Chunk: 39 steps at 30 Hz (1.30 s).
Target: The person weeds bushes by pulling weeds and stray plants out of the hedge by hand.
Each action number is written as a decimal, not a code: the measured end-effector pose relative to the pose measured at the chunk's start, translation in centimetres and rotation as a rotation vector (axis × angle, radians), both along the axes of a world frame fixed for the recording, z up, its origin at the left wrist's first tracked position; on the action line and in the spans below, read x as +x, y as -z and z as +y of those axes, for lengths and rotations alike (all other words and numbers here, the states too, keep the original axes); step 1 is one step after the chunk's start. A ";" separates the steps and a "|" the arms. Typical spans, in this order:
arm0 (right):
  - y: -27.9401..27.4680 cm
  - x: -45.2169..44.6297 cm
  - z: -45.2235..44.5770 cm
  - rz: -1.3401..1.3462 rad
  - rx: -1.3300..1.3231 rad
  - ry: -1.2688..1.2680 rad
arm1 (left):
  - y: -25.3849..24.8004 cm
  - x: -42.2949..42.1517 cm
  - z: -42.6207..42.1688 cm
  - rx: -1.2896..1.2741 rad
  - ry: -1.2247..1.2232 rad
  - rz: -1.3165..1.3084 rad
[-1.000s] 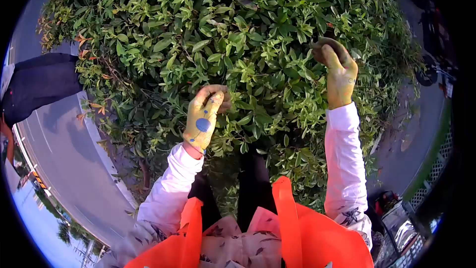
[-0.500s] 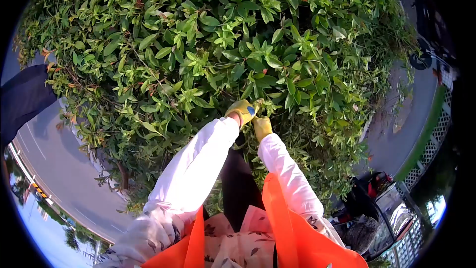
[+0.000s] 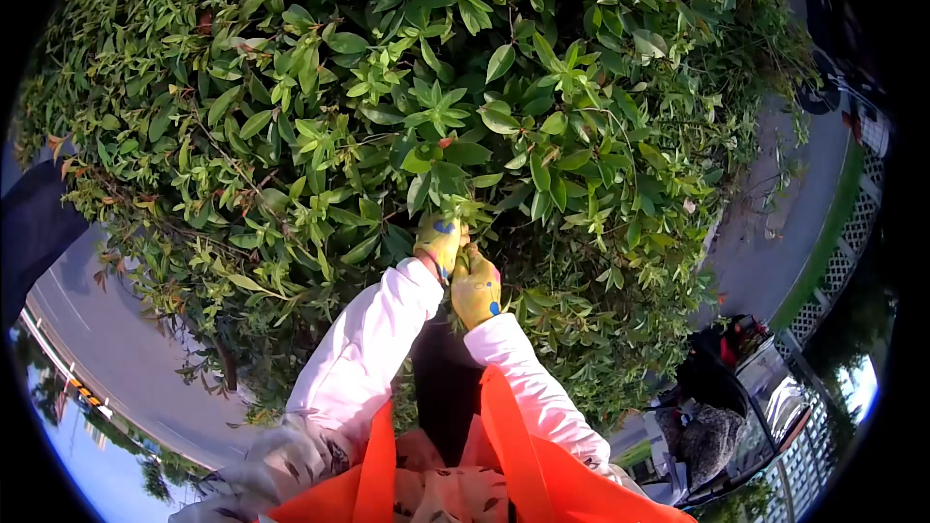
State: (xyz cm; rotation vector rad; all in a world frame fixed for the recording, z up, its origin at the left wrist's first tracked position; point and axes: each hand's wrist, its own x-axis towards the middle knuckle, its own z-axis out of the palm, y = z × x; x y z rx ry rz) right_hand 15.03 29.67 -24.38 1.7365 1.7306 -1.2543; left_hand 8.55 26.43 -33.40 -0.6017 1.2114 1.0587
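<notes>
Together, left hand [image 3: 441, 242] and right hand [image 3: 478, 291], gloved, curled, meet at near edge of bush [image 3: 329, 150]; whether clamped on anything, cannot tell. Sprig [image 3: 463, 209] just beyond left; closeness likely lets both work one spot.

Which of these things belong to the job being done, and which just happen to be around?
Part of the job:
left hand, gloved, in among the leaves
right hand, gloved, close beside it
leafy bush, where both hands are

Just around:
road on the left
lattice fence on the right
dark cloth at the left edge
</notes>
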 end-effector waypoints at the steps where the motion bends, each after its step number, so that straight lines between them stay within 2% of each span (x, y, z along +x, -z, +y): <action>1: -2.4 0.7 -0.8 0.020 -0.025 -0.014 | -2.6 0.1 -0.8 0.007 -0.099 -0.048; 3: -6.1 2.6 -2.9 0.098 -0.133 0.075 | -8.7 0.3 -1.7 -0.098 -0.122 -0.077; 5: -9.6 3.5 -4.3 0.398 -0.060 0.148 | -14.0 -1.4 -1.8 0.066 0.041 -0.002; 7: -10.6 5.3 -2.1 0.675 -0.591 0.325 | -17.1 -3.2 -2.2 0.023 0.231 0.111; 8: -11.9 4.6 1.9 0.440 -1.060 0.603 | -18.9 -4.6 -2.3 -0.001 0.355 0.132; 9: -10.3 6.2 3.8 0.471 -1.170 0.790 | -19.8 -5.8 -2.5 -0.016 0.477 0.162; 11: -9.6 4.2 6.7 0.533 -0.876 1.002 | -20.1 -5.0 -5.5 0.068 0.614 0.353; 12: -9.3 3.0 7.1 0.472 -0.870 0.941 | -21.5 -5.2 -5.8 0.118 0.785 0.586; 13: -8.9 1.6 7.0 0.417 -0.861 0.878 | -23.8 -5.4 -5.7 0.148 0.834 0.448; 14: -8.6 0.6 6.2 0.443 -0.919 0.907 | -24.8 -4.4 -7.0 0.241 0.879 0.510; 15: -9.1 -1.1 5.3 0.407 -0.960 1.083 | -26.1 -3.6 -8.5 0.324 0.924 0.562; 16: -7.9 -0.8 3.3 0.459 -0.998 1.221 | -27.1 -3.8 -9.2 0.303 0.912 0.564; 17: -6.6 -0.5 1.7 0.526 -1.025 1.359 | -27.6 -4.6 -9.5 0.341 0.865 0.452; 18: -8.1 -1.2 1.6 0.376 -1.094 1.517 | -28.0 -5.2 -9.9 0.381 0.815 0.343; 19: -9.5 -1.4 1.0 0.358 -1.026 1.436 | -28.7 -4.2 -11.8 0.422 0.927 0.281; 21: -14.8 -3.6 2.0 0.419 -0.879 1.347 | -31.0 -4.5 -13.0 0.413 0.660 0.319; 22: -16.5 -3.8 2.3 0.376 -0.797 1.329 | -31.3 -4.9 -13.4 0.410 0.655 0.314; 23: -18.2 -4.1 3.0 0.334 -0.722 1.295 | -31.2 -5.2 -13.6 0.538 0.735 0.401; 24: -20.6 -4.8 4.1 0.534 -0.707 1.146 | -30.7 -5.8 -13.1 0.670 0.812 0.511; 25: -23.1 -6.3 5.6 0.618 -0.746 1.037 | -30.7 -6.6 -11.9 0.674 0.794 0.539; 27: -25.1 -8.5 7.4 0.695 -0.581 0.863 | -32.4 -7.7 -9.1 0.687 0.536 0.453; 29: -26.8 -12.2 10.0 0.833 -0.332 0.731 | -30.8 -8.8 -6.8 0.721 0.617 0.673; 31: -27.9 -16.4 16.1 1.090 -0.303 0.474 | -29.2 -13.3 -1.0 0.675 0.600 1.030; 33: -26.4 -21.3 23.6 1.351 -0.406 0.400 | -28.5 -19.9 6.5 0.565 0.471 1.581; 35: -24.0 -23.5 27.6 1.492 -0.040 0.439 | -29.6 -26.3 11.3 0.292 0.218 2.138; 36: -22.3 -22.6 26.9 1.380 0.007 0.463 | -30.8 -28.0 10.7 0.206 0.176 2.211; 37: -19.8 -21.0 25.8 1.271 0.051 0.488 | -30.1 -27.3 9.3 0.316 -0.017 1.870; 38: -17.7 -18.5 23.6 1.049 0.002 0.375 | -29.4 -26.5 7.9 0.385 -0.264 1.543; 39: -14.6 -16.0 21.5 0.767 -0.096 0.248 | -26.9 -25.6 6.5 0.427 -0.227 1.469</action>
